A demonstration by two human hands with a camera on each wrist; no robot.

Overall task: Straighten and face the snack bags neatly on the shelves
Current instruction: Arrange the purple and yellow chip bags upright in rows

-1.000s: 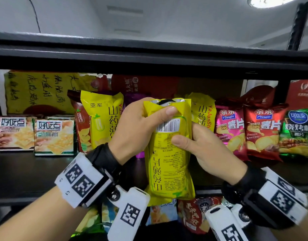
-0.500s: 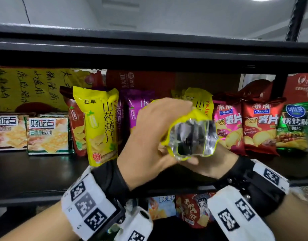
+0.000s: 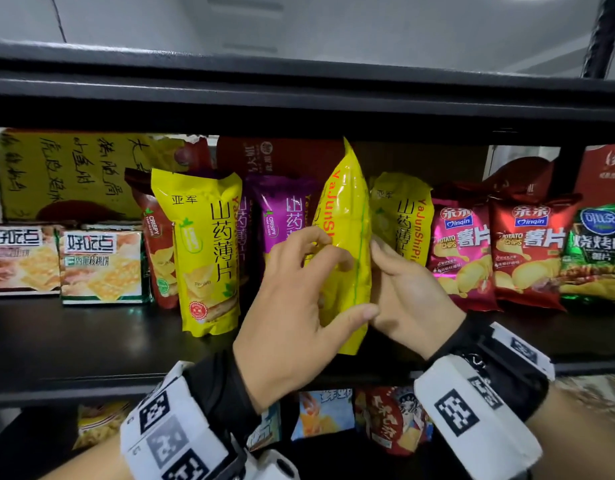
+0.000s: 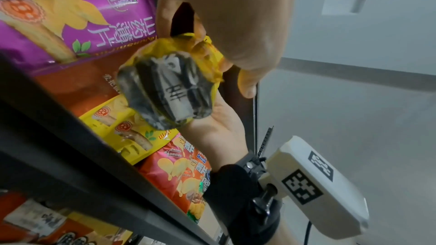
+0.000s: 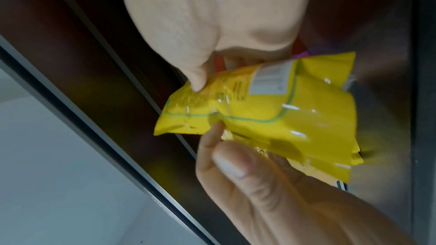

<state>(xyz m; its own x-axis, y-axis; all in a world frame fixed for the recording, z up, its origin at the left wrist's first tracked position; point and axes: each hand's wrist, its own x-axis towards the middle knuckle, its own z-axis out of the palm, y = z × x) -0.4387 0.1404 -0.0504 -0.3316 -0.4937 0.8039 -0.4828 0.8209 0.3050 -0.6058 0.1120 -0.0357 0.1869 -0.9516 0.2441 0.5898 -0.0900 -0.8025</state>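
Observation:
A yellow yam-chip bag [image 3: 347, 216] stands upright and edge-on between my hands, in the gap between a purple bag [image 3: 282, 216] and another yellow bag [image 3: 399, 216] on the black shelf [image 3: 91, 348]. My left hand [image 3: 334, 268] grips its left side, thumb across the lower front. My right hand [image 3: 392, 271] holds its right side, fingers running up behind it. The left wrist view shows the bag's silver bottom [image 4: 169, 90] above my right palm [image 4: 212, 133]. In the right wrist view the bag's back [image 5: 271, 111] with its barcode label faces the camera.
A front-facing yellow bag [image 3: 202, 251] and a red-brown bag behind it stand to the left, with two cracker packs [image 3: 101, 265] beyond. Pink [image 3: 462, 251], red [image 3: 528, 251] and green [image 3: 597, 251] chip bags line the right. The upper shelf board [image 3: 299, 95] hangs close above. More bags [image 3: 392, 417] lie on the shelf below.
The yellow bag was held out front with its back toward me, then tipped bottom-first. Now both hands have carried it forward and stood it upright in the row.

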